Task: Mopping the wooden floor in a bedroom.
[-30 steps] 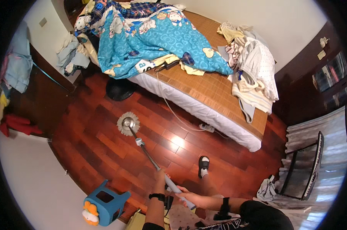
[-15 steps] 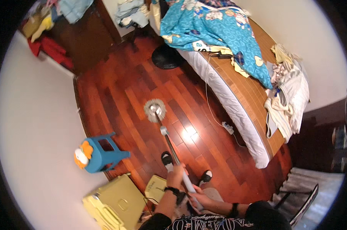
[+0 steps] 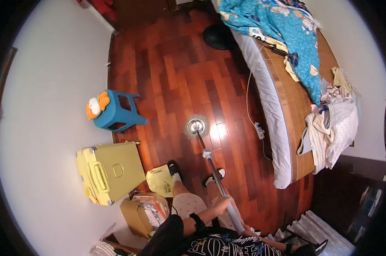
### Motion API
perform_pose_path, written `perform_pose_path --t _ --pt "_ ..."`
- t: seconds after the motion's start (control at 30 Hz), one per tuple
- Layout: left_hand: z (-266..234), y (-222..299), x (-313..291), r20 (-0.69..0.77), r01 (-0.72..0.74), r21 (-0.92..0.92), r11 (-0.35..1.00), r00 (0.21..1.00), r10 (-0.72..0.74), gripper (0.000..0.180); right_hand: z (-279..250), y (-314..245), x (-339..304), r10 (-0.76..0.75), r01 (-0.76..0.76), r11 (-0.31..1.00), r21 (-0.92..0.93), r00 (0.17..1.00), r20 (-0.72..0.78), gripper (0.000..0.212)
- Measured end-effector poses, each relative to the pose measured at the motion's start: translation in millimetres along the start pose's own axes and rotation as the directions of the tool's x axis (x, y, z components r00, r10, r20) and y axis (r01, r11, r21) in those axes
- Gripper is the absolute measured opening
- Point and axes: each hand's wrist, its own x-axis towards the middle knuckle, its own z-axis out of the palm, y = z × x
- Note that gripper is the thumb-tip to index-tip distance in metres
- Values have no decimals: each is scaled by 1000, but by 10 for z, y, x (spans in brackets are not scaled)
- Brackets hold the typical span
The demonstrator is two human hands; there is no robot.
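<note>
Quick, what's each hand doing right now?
Left hand: closed around the light-grey, cylindrical mop handle.
Right hand: apparently closed on that handle's near end, partly hidden.

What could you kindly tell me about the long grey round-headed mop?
The long grey mop has a round head: a shiny, metallic-looking disc ringed by greyish fringe, on the reddish-brown wooden floor. Its slim pole carries a pale collar near the head and slants back to a thicker light-grey grip. The left hand holds the grip's far end, the right hand its near end.
</note>
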Motion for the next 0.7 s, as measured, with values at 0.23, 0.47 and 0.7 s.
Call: perform_pose_path --t 0.23,0.47,0.7 --pt "-921 335 -483 -271 -339 -176 924 919 285 29 944 -4031 -104 439 -528 786 322 843 311 73" --pt "-2452 1542 -695 -572 -473 -183 862 765 298 20 2363 -4878 1128 167 -315 870 379 912 376 65" --pt "-2271 1075 -1139 -336 -321 -206 924 910 242 11 2738 -4760 311 224 -261 897 357 964 144 53"
